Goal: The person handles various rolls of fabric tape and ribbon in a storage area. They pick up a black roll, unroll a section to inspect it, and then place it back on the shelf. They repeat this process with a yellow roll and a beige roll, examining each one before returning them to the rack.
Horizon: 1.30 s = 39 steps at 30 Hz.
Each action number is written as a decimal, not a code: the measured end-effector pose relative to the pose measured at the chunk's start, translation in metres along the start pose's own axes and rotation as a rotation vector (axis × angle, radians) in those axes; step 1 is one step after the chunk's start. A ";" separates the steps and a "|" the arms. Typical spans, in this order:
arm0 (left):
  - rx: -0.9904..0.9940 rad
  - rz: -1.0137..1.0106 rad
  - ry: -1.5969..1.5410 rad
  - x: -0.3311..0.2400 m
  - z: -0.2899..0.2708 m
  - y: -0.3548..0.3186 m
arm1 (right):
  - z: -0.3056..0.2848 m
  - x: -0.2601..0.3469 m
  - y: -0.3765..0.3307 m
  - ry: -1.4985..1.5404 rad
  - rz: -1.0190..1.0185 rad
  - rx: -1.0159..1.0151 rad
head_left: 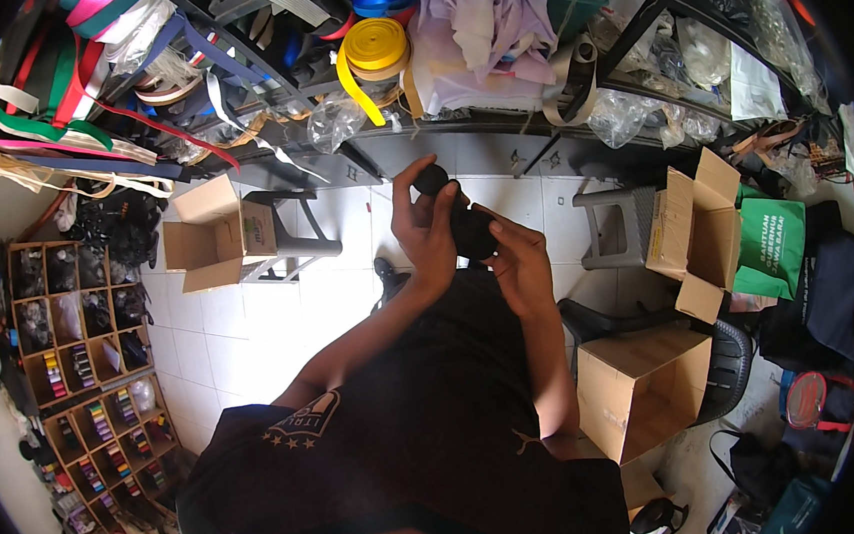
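Observation:
Both hands are raised in front of my chest, close together. My left hand (424,229) closes its thumb and fingers around the rounded upper end of a black item (472,232). My right hand (521,261) grips the lower right part of that item with thumb and fingertips. It looks like a dark roll or bundle, perhaps of strap or cloth; its exact kind cannot be made out against the dark shirt. The fingers cover part of it.
Ahead runs a dark metal rack (429,117) with a yellow webbing roll (375,46), lilac cloth (486,31) and hanging straps. Open cardboard boxes (638,384) and grey stools (619,227) stand on the tiled floor. A wooden cubby shelf (70,339) holds thread spools at left.

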State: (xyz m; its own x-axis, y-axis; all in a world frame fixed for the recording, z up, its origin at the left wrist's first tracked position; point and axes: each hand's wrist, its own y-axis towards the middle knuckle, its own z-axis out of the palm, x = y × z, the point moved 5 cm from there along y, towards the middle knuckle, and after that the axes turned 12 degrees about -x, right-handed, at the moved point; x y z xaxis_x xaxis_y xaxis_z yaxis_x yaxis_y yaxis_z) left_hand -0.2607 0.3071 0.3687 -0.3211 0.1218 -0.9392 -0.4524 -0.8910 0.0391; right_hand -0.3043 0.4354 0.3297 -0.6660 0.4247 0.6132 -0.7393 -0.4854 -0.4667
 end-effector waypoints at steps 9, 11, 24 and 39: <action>0.234 -0.080 -0.021 -0.008 0.004 0.003 | -0.012 0.010 -0.002 -0.119 0.007 0.163; 0.229 -0.103 -0.008 -0.009 0.005 0.002 | -0.014 0.010 -0.001 -0.086 0.040 0.169; 0.050 0.023 0.004 -0.002 -0.005 0.004 | 0.008 -0.004 -0.009 -0.084 0.015 0.165; 0.032 0.228 0.068 0.004 -0.015 -0.007 | 0.001 -0.010 -0.008 0.073 0.000 -0.090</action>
State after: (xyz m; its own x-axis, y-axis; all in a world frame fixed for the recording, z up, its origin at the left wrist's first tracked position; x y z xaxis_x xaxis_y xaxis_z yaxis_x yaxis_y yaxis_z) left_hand -0.2468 0.3069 0.3597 -0.3619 -0.1111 -0.9256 -0.4013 -0.8776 0.2623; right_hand -0.2915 0.4341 0.3282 -0.6690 0.4811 0.5665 -0.7431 -0.4164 -0.5239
